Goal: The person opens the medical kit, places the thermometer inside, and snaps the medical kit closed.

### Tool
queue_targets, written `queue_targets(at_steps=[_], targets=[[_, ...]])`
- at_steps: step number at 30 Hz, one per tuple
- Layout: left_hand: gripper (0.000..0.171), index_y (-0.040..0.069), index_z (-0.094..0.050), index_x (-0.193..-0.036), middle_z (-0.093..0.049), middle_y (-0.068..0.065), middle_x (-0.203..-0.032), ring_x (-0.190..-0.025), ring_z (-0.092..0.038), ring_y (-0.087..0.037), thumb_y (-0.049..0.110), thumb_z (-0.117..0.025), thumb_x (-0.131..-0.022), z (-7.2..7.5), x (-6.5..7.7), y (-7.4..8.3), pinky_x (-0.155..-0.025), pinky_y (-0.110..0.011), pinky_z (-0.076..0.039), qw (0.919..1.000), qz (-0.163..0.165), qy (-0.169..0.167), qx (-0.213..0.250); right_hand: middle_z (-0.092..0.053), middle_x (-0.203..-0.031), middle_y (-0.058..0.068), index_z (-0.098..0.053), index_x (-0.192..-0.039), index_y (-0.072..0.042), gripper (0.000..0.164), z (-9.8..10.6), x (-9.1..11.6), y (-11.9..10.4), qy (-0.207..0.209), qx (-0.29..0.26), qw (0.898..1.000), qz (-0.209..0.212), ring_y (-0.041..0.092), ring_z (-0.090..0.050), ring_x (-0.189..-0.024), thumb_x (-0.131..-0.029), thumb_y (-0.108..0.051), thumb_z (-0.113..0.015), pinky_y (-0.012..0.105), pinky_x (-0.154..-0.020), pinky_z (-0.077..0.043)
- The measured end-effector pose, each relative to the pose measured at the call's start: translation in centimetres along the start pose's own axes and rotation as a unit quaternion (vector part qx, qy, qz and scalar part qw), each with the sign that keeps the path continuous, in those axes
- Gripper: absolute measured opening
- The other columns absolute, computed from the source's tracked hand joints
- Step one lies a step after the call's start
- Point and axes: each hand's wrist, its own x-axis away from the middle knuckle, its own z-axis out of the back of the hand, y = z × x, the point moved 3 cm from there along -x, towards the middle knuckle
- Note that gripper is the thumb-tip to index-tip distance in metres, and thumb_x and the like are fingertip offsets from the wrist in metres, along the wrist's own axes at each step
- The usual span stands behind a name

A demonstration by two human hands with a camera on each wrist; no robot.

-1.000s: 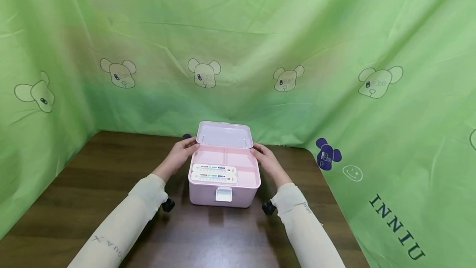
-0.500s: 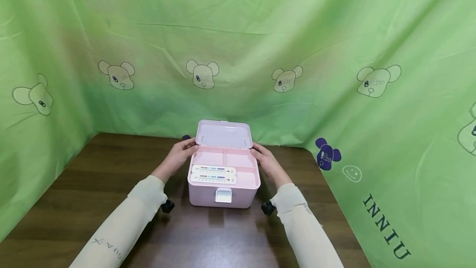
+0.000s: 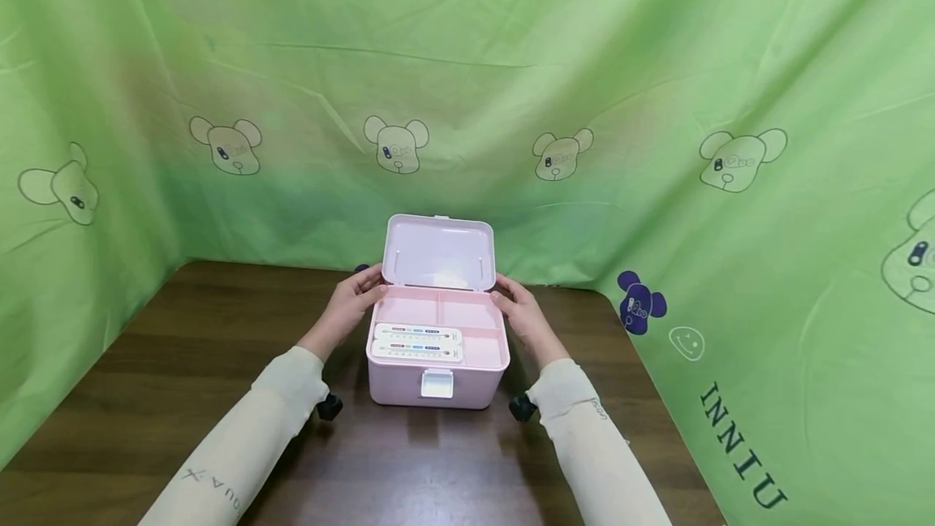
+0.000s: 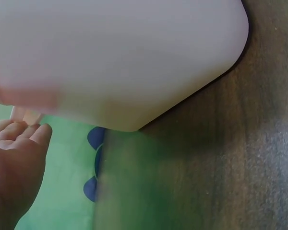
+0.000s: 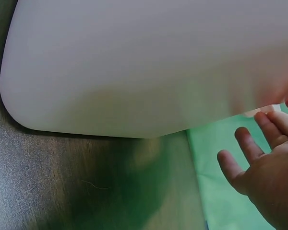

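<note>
A pink box stands on the table, its pale lid tipped up at the back. Its divided tray carries two slim white cases printed with coloured marks and a scale. My left hand is at the back left corner, thumb at the rim and fingers reaching behind the lid's edge. At the opposite corner my right hand mirrors it, thumb on the rim. In the right wrist view, that hand's fingers spread loosely beside the box wall. A white latch hangs on the front.
The brown wooden table runs back to a green curtain printed with bear heads. Behind the box, the raised lid comes up before the curtain. Small black devices sit under both wrists.
The lid has swung up further, its top edge now higher and more of its inner face showing. Both hands keep to the back corners, and the box stays in place.
</note>
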Motion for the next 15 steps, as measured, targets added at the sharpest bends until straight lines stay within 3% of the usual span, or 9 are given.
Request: queue_targets(at_steps=[9,15], targets=[[0.055,0.004,-0.044,-0.155,-0.044,-0.018,-0.157,-0.148,-0.041,-0.030,0.009,-0.061,-0.103,-0.18,0.19,0.20,-0.119,-0.044,-0.038,0.9995,-0.023,0.013,0.014,-0.047,-0.153,0.026,-0.043,-0.153,0.003,0.051,-0.18,0.17,-0.35,0.030,0.015,0.999,0.015,0.036,-0.043,-0.143,-0.104,-0.003,-0.055,0.048,-0.120,-0.036],[0.056,0.003,-0.043,-0.155,-0.043,-0.018,-0.158,-0.148,-0.040,-0.030,0.007,-0.062,-0.102,-0.22,0.19,0.32,-0.119,-0.042,-0.038,0.9992,-0.031,0.021,0.013,-0.050,-0.150,0.027,-0.045,-0.152,0.003,0.051,-0.26,0.13,-0.35,0.043,0.015,0.998,0.034,0.036,-0.047,-0.140,-0.102,0.001,-0.056,0.033,-0.111,-0.043]])
